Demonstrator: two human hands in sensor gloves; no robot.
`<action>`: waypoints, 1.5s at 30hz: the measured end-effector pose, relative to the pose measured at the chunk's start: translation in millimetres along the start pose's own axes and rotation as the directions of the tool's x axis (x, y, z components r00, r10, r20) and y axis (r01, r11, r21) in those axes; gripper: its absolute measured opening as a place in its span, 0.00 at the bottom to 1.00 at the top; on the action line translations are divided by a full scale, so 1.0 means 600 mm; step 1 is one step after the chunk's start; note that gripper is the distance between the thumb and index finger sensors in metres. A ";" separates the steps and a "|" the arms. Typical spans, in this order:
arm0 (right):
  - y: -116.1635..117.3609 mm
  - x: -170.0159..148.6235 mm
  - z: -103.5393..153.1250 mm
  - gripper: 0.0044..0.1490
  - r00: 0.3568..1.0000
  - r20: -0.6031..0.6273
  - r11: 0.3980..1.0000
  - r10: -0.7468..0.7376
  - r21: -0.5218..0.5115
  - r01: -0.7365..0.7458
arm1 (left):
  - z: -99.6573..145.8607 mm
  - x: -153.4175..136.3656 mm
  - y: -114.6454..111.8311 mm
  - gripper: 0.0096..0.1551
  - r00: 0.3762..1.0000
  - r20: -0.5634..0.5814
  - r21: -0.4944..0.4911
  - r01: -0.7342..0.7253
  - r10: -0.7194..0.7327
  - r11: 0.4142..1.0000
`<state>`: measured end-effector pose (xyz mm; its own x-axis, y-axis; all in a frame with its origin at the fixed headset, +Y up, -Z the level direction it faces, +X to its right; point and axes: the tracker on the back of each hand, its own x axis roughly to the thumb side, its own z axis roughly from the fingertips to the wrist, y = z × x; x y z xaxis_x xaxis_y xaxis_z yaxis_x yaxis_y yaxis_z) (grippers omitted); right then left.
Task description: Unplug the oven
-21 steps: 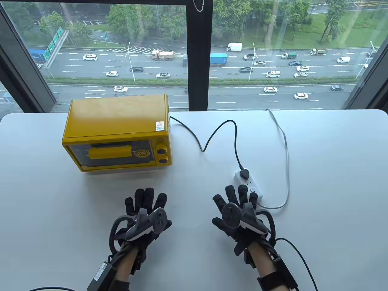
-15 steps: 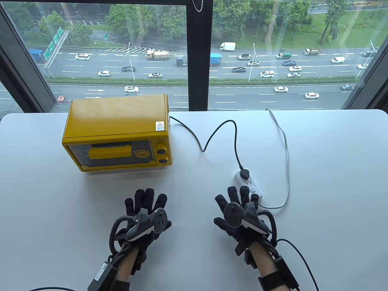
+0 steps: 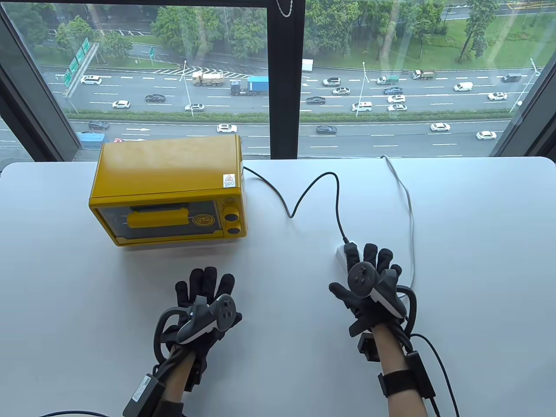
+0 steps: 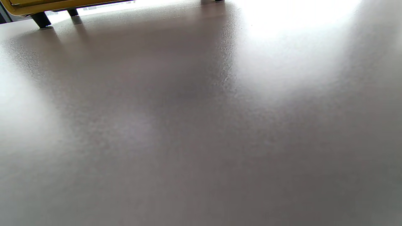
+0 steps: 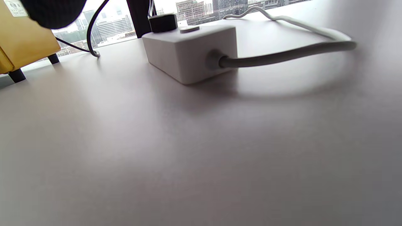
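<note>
The yellow oven (image 3: 169, 191) stands at the back left of the white table (image 3: 478, 243). Its black cord (image 3: 336, 204) runs to a black plug (image 5: 162, 22) seated in a white power strip (image 5: 188, 50). My right hand (image 3: 369, 260) lies over the strip with fingers spread, hiding most of it in the table view; only a white corner (image 3: 340, 254) shows. I cannot tell whether it touches the plug. One fingertip (image 5: 53, 11) shows in the right wrist view. My left hand (image 3: 206, 286) rests flat and open on the table in front of the oven.
The strip's grey-white cable (image 3: 410, 226) loops behind my right hand and runs to the table's far edge. The oven's feet (image 4: 40, 18) show at the top of the left wrist view. A window stands behind the table.
My right hand has moved forward and right, from just before the power strip to over it. My left hand has shifted slightly.
</note>
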<state>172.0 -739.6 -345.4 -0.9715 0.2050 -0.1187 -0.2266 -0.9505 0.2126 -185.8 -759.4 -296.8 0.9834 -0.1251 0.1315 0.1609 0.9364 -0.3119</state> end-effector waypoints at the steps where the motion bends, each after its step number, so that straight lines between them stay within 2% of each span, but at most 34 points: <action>1: -0.003 -0.004 -0.006 0.61 1.000 -0.024 1.000 -0.008 0.011 0.008 | 0.000 0.000 0.000 0.46 1.000 0.000 -0.002 -0.003 0.003 1.000; 4: -0.005 -0.014 -0.026 0.64 0.995 -0.098 0.996 0.000 0.094 0.010 | 0.001 -0.002 0.000 0.46 1.000 -0.005 -0.011 -0.010 0.010 1.000; 9: 0.009 -0.024 -0.053 0.67 0.986 -0.157 0.990 0.058 0.137 -0.037 | 0.000 -0.007 0.000 0.46 1.000 -0.022 -0.015 0.000 0.000 1.000; 13: 0.019 -0.030 -0.067 0.61 0.985 -0.163 0.989 0.051 0.142 -0.028 | -0.002 -0.012 0.000 0.46 0.999 -0.028 -0.017 -0.017 0.017 1.000; 14: 0.019 -0.029 -0.068 0.59 0.987 -0.157 0.994 0.030 0.104 -0.014 | -0.002 -0.013 0.001 0.46 0.999 -0.030 -0.017 -0.020 0.019 1.000; 15: 0.016 -0.028 -0.068 0.56 0.989 -0.145 0.999 0.029 0.027 -0.025 | -0.003 -0.013 0.001 0.46 0.999 -0.030 -0.017 -0.022 0.021 1.000; 16: 0.015 -0.027 -0.070 0.55 0.991 -0.127 0.999 0.036 0.014 -0.035 | -0.003 -0.013 0.001 0.46 0.999 -0.029 -0.017 -0.024 0.023 1.000; 18: 0.009 -0.027 -0.067 0.55 0.994 -0.104 0.998 0.036 0.049 -0.031 | -0.003 -0.014 0.001 0.46 0.999 -0.030 -0.017 -0.025 0.025 1.000; 21: -0.002 -0.023 -0.056 0.55 0.998 -0.048 0.998 -0.028 0.048 0.030 | -0.002 -0.014 0.002 0.46 0.999 -0.029 -0.020 -0.026 0.026 0.999; 25: -0.023 -0.007 -0.021 0.55 0.994 0.094 0.998 -0.054 0.034 0.051 | -0.002 -0.013 0.001 0.46 0.999 -0.024 -0.030 -0.024 0.023 0.999; 30: -0.027 0.021 0.023 0.55 0.965 0.258 0.999 -0.041 0.033 0.034 | -0.001 -0.012 0.002 0.46 1.000 -0.012 -0.022 -0.021 0.020 1.000; 36: 0.008 0.061 0.052 0.54 0.928 0.370 0.996 0.032 0.065 -0.060 | 0.001 -0.007 0.001 0.46 1.000 0.012 -0.027 -0.015 0.015 1.000; 41: 0.053 0.072 0.049 0.55 0.911 0.403 0.985 0.086 0.103 -0.138 | 0.001 -0.007 -0.001 0.46 0.999 0.023 -0.044 -0.026 0.027 0.999; 45: 0.065 0.071 0.043 0.54 0.910 0.406 0.982 0.082 0.123 -0.143 | 0.002 -0.002 0.000 0.46 0.997 0.056 -0.033 -0.043 0.045 0.999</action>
<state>120.1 -761.7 -317.0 -0.9309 0.2036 0.3034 -0.0918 -0.9340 0.3452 -187.3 -759.2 -296.0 0.9833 -0.0647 0.1701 0.1214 0.9296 -0.3480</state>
